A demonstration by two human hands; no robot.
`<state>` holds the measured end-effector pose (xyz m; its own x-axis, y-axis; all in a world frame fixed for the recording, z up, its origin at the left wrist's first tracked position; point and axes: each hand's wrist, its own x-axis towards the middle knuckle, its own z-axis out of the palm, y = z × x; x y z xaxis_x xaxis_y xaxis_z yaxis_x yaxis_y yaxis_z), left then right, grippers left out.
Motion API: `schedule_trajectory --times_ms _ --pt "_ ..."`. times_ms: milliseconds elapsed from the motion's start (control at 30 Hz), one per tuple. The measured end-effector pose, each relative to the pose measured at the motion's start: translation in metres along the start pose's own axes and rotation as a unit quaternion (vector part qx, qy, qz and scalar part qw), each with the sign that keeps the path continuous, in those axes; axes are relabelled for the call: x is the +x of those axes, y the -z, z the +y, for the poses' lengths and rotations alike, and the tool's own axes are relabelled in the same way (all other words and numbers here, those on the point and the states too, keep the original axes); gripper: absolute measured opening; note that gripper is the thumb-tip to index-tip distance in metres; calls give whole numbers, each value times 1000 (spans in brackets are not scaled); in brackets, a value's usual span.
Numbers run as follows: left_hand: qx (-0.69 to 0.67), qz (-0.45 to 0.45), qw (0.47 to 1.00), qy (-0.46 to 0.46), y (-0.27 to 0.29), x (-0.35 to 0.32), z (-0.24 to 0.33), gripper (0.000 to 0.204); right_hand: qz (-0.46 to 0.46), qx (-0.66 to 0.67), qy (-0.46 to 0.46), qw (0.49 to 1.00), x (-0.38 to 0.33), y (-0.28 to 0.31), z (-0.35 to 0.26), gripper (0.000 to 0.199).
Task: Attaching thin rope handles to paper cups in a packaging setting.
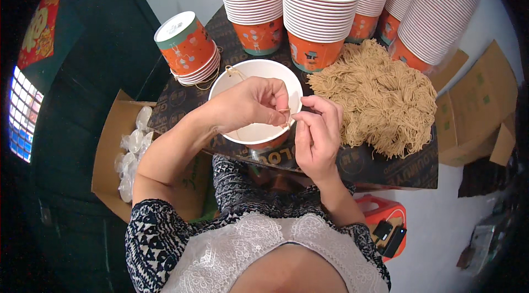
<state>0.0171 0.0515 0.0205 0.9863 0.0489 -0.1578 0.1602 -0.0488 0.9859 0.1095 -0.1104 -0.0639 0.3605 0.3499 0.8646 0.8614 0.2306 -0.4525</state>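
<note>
Over a white-lined paper bucket (254, 70) at the table's near edge, both my hands meet at a thin tan string (289, 119). My left hand (254, 104) pinches the string between thumb and fingers, above the bucket's mouth. Close against it, my right hand (318, 130) has its thumb and forefinger together at the string, the other fingers curled. Part of the string loops over the bucket's far left rim. A large heap of tan strings (380, 97) lies just right of my right hand. My hands hide part of the bucket's inside and right rim.
Behind the bucket stand tall nested stacks of orange paper buckets (317, 53). A short upside-down stack (187, 45) with string around it sits at left. Below left, a cardboard box (110, 166) holds clear plastic pieces. Another carton (476, 105) and a red stool (380, 210) are at right.
</note>
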Motion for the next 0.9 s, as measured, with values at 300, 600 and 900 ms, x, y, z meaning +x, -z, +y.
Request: schedule_trajectory --times_ms 300,600,900 --pt "206 44 966 -151 -13 -9 -9 15 -42 -58 4 997 11 5 -2 13" --pt "464 188 806 -315 -37 -20 -15 26 -98 -64 -10 993 17 6 -9 11" --pt "491 265 762 -330 -41 -23 -25 30 -130 -36 -49 990 17 4 -10 15"
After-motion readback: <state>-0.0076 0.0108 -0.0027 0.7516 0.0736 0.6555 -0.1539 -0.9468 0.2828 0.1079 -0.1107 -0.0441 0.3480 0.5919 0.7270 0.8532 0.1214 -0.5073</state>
